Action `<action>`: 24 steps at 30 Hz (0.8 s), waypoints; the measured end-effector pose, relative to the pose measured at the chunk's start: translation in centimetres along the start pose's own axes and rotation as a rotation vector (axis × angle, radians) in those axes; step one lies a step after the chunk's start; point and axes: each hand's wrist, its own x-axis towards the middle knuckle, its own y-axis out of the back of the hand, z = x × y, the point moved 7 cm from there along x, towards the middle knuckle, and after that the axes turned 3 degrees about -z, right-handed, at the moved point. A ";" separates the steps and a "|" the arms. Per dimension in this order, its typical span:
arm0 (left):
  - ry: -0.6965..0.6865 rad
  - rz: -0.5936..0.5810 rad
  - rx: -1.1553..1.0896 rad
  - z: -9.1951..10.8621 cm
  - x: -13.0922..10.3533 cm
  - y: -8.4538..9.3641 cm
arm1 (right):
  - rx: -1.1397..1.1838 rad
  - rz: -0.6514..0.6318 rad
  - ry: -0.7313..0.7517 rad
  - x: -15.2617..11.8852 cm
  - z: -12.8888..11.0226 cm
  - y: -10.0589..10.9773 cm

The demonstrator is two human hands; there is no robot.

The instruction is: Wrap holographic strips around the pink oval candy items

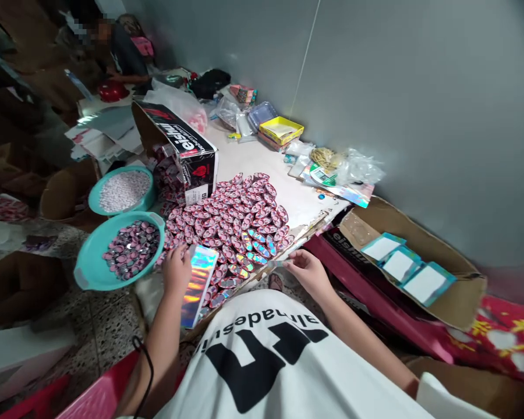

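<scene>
My left hand (177, 269) is closed at the upper left edge of a shiny holographic card (201, 279), which hangs tilted over the table's front edge. My right hand (306, 269) has its thumb and fingers pinched together just off that edge. A thin, pale, see-through sliver shows at its fingertips, too small to name. Between and beyond both hands spreads a layer of oval pink-and-red packed pieces (227, 227), several of them glinting with a rainbow sheen. Left of my left hand, a turquoise basin (87, 262) holds round pink and silvery pieces (131, 250).
Another turquoise basin (96, 201) holds small white pieces. A black printed carton (201, 169) lies on its side, spilling pink packets. Along the wall are a yellow box (282, 129) and plastic bags (360, 169). An open carton (463, 291) with blue-edged cards stands right. A person sits far left.
</scene>
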 end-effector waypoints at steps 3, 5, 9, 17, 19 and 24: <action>-0.114 -0.251 -0.212 6.5 -0.7 -2.8 | -0.022 -0.021 0.018 0.7 -0.3 2.0; -0.132 -0.568 -0.434 11.9 -2.2 -6.2 | -0.048 -0.057 0.009 1.3 -0.2 3.2; -0.027 -0.948 -0.708 20.7 -5.2 -12.7 | -0.038 -0.121 -0.021 2.8 -0.1 5.1; -0.034 -0.792 -0.651 24.2 -5.7 -17.9 | -0.125 -0.341 -0.047 7.6 0.8 7.6; 0.038 -0.706 -0.650 23.6 -5.6 -18.4 | -0.181 -0.342 -0.033 8.9 1.6 7.9; 0.221 -0.554 -0.493 21.9 -4.9 -19.8 | -0.321 -0.339 0.011 11.9 4.0 7.2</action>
